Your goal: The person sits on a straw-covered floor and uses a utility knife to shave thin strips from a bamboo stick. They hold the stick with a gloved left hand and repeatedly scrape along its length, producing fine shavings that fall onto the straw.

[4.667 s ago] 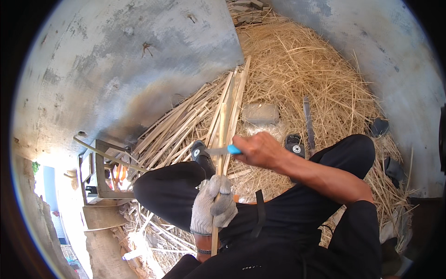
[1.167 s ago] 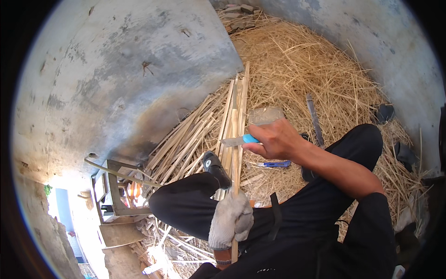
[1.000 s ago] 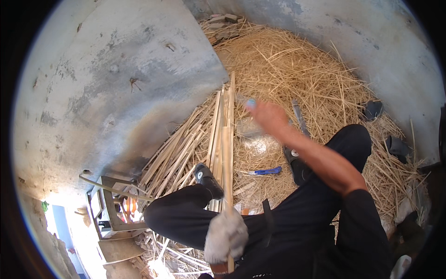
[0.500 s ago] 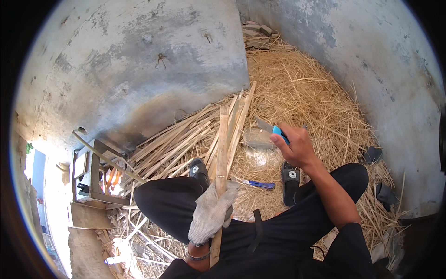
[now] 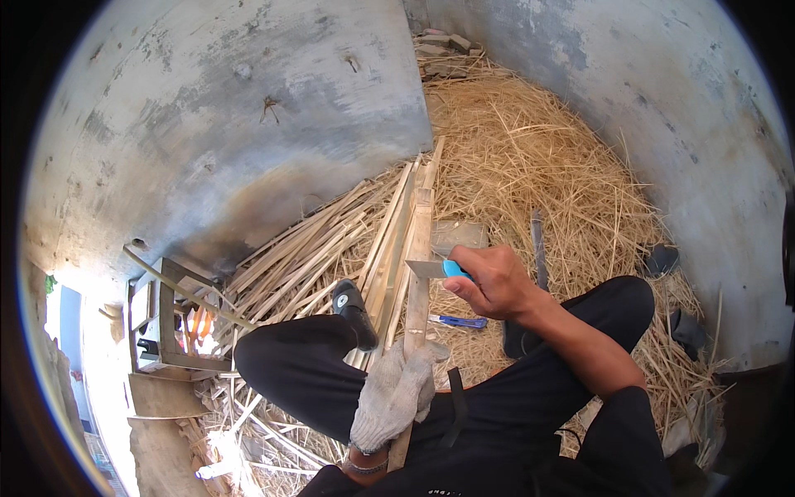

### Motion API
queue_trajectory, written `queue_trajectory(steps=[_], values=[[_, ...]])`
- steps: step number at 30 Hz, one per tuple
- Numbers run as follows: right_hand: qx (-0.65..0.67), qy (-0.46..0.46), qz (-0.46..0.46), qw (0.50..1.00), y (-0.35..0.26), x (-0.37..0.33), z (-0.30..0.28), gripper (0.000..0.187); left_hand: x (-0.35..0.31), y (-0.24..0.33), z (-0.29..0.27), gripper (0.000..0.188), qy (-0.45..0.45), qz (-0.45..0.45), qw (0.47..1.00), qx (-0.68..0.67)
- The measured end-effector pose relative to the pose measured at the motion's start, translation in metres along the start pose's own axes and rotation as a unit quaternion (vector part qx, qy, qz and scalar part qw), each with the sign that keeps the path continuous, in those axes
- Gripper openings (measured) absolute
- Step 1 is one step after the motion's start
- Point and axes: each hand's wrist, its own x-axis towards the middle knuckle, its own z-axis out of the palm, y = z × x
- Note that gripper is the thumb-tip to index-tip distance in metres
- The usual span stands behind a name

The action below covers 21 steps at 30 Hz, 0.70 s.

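Observation:
My left hand (image 5: 394,396), in a pale knitted work glove, is closed around the lower part of a flat bamboo strip (image 5: 420,248). The strip slants up and away from my lap between my knees. In my bare right hand (image 5: 495,282) is a knife with a light-blue handle (image 5: 455,271), my fingers wrapped round it. Its wide blade (image 5: 426,268) points left and lies across the strip's upper half; whether the edge touches the wood I cannot tell. On the ground beyond the glove lies a dark-blue utility knife (image 5: 460,321).
Long split strips (image 5: 306,253) lie heaped by the left wall (image 5: 240,91). Straw-like shavings (image 5: 530,141) spread over the floor to the right wall (image 5: 662,108). A long dark tool (image 5: 539,248) lies past my right hand. A wooden frame (image 5: 170,315) stands left; bricks (image 5: 447,43) sit far back.
My right hand has moved left and slightly down, bringing the blade from beside the strip to across it. The strip and my gloved hand have shifted a little to the right.

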Motion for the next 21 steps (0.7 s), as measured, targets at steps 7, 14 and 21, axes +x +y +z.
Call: queue_trajectory(steps=[7, 14, 21], values=[[-0.046, 0.051, -0.025, 0.997, 0.0, -0.002, 0.002, 0.044, -0.004, 0.007, 0.006, 0.03, 0.004, -0.047, 0.998, 0.03], [-0.255, 0.159, 0.245, 0.922, 0.084, 0.019, -0.002, 0.044, -0.014, -0.007, 0.013, 0.017, -0.14, 0.043, 0.989, 0.005], [-0.055, 0.211, 0.07, 0.973, 0.042, 0.005, -0.025, 0.047, 0.008, -0.014, -0.005, 0.037, -0.063, 0.008, 0.988, -0.14]])
